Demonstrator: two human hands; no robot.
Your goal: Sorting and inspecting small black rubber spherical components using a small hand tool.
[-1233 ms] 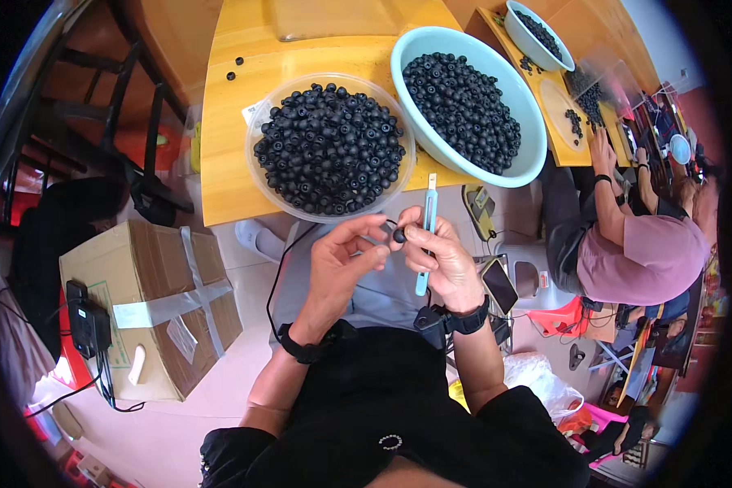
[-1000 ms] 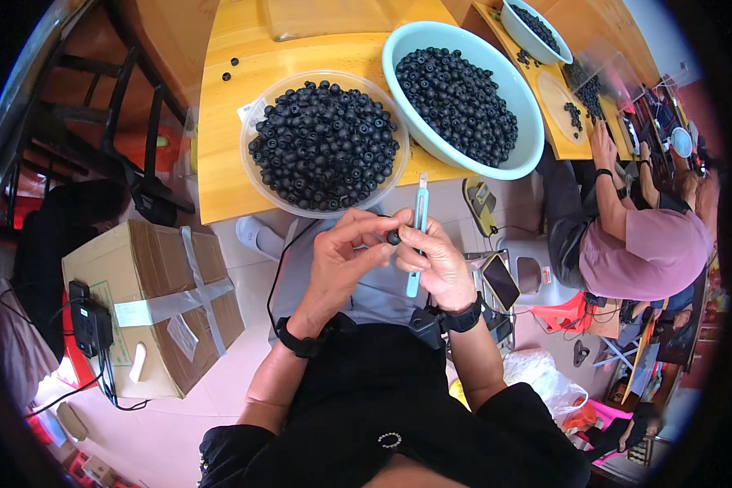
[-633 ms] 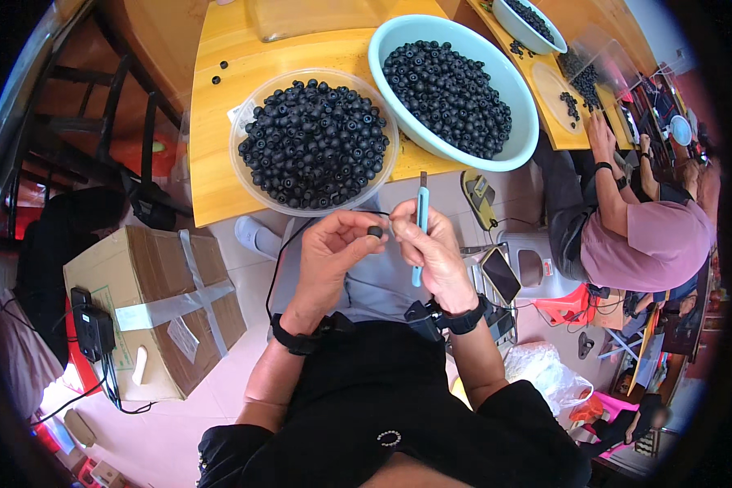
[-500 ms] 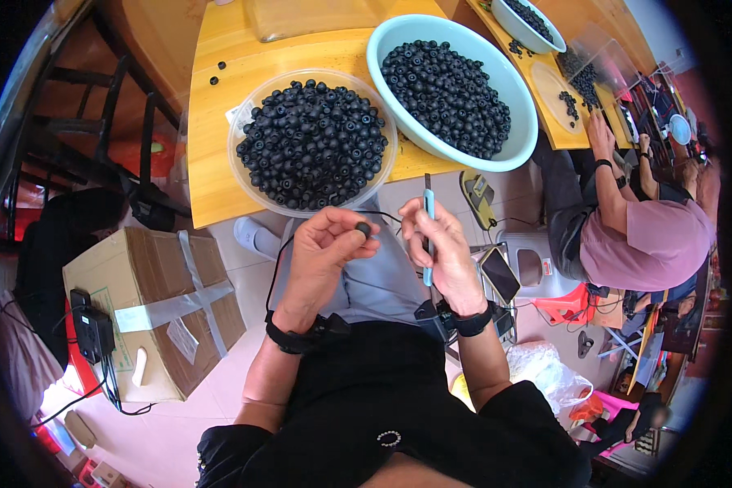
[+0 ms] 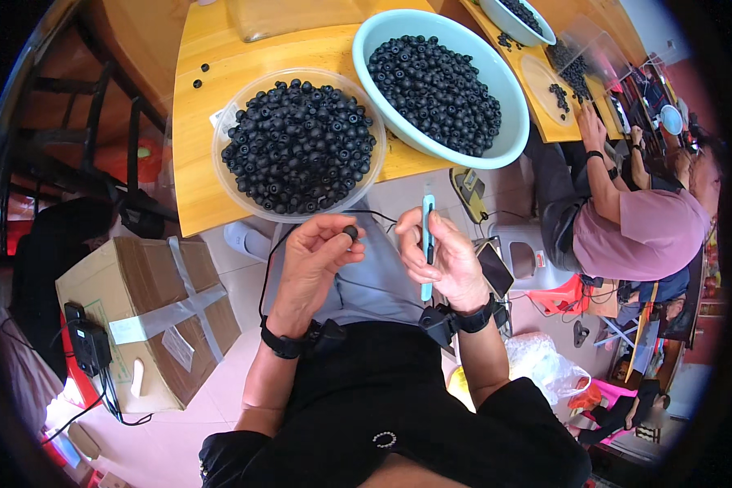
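My left hand [image 5: 313, 260] pinches one small black round piece [image 5: 350, 233] at its fingertips, just below the clear plastic bowl [image 5: 220, 167] heaped with the same black pieces. My right hand [image 5: 443, 260] grips a slim light-blue tool [image 5: 428, 244] held upright, a little apart from the left hand. Both hands hover over my lap, below the front edge of the yellow wooden table [image 5: 195, 130]. A pale blue bowl [image 5: 508, 146] full of black pieces stands to the right of the clear one.
A taped cardboard box [image 5: 150, 317] with a black device on it stands on the floor at left. Another person in a pink top [image 5: 655, 236] works at the table's right end, beside a third bowl [image 5: 537, 32] and a clear tray. Two loose pieces [image 5: 200, 75] lie on the table.
My hands have drawn apart: the left hand now carries the black piece alone toward the clear bowl, and the right hand has pulled the blue tool away to the right.
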